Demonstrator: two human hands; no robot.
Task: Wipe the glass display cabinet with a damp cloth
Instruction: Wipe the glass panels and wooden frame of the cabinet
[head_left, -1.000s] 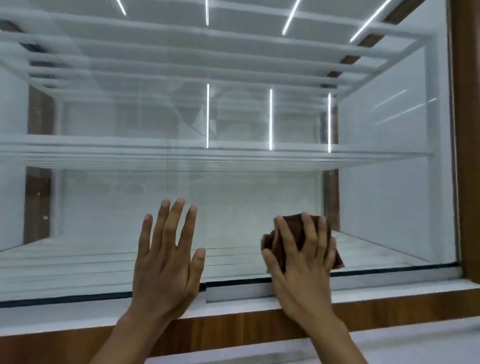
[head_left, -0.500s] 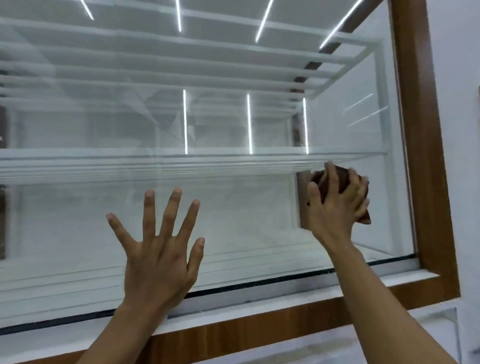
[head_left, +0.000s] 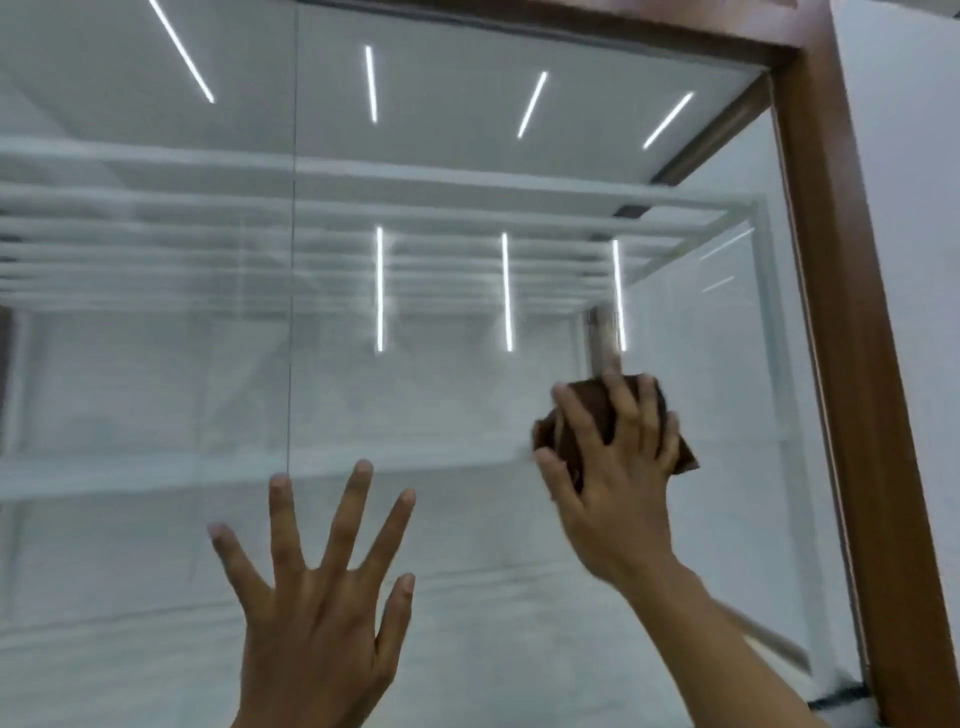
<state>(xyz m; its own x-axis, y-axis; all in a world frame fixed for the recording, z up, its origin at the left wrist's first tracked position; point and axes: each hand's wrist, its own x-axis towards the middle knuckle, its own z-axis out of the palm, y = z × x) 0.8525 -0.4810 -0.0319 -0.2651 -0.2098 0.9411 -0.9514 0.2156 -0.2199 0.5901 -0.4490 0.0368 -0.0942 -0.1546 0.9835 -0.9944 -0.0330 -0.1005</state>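
Observation:
The glass display cabinet's front pane (head_left: 467, 322) fills the view, with white shelves behind it. My right hand (head_left: 615, 493) presses a dark brown cloth (head_left: 687, 459) flat against the glass with spread fingers, near the right side at mid height. Most of the cloth is hidden under the palm and fingers. My left hand (head_left: 317, 597) is lower and to the left, with its fingers spread wide and straight on or just off the glass; it holds nothing.
A brown wooden frame (head_left: 857, 364) borders the glass on the right and along the top. A vertical seam (head_left: 292, 260) between two panes runs down above my left hand. A white wall (head_left: 914, 208) lies right of the frame.
My right hand has carried the cloth up the glass from the bottom rail, and its fingers have spread flatter. The view has tilted up and the left hand has risen a little.

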